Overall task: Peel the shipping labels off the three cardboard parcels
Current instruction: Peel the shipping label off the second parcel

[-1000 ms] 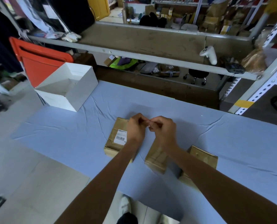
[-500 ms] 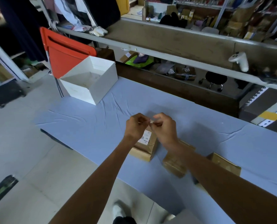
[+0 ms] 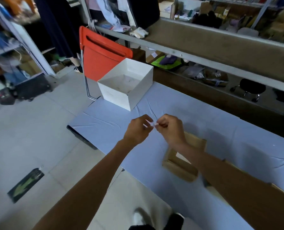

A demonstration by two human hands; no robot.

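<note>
The table (image 3: 104, 125), draped in a pale blue cloth, runs from its left corner in the middle left of the frame down to the lower right. Its near edge cuts diagonally under the person's forearms. Left of that edge is a wide stretch of grey tiled floor (image 3: 30, 130), with a dark arrow sticker (image 3: 26, 185) in the lower left. At the table's far-left end sits an open white box (image 3: 115, 97), its corner close to the cloth's edge. An orange chair (image 3: 101, 57) stands just behind it. Between the box and the hands there is a bare strip of wrinkled cloth. A long wooden shelf (image 3: 204, 39) crosses the upper right beyond the table.

Both hands meet above the cloth in the centre of the frame. The left hand (image 3: 138, 130) nips a small white scrap (image 3: 152, 124) between thumb and forefinger, with its other fingers curled in. The right hand (image 3: 169, 128) is clenched loosely and pinches the same scrap from the other side. The scrap is too small to read.

A cardboard parcel (image 3: 179, 168) lies on the cloth just below the hands, near the table's near edge, crossed by the right forearm. A sliver of white shipping label (image 3: 182, 157) shows on its top. A thin tan edge of more cardboard (image 3: 279, 188) peeks along that forearm at the lower right, with the rest hidden.
</note>
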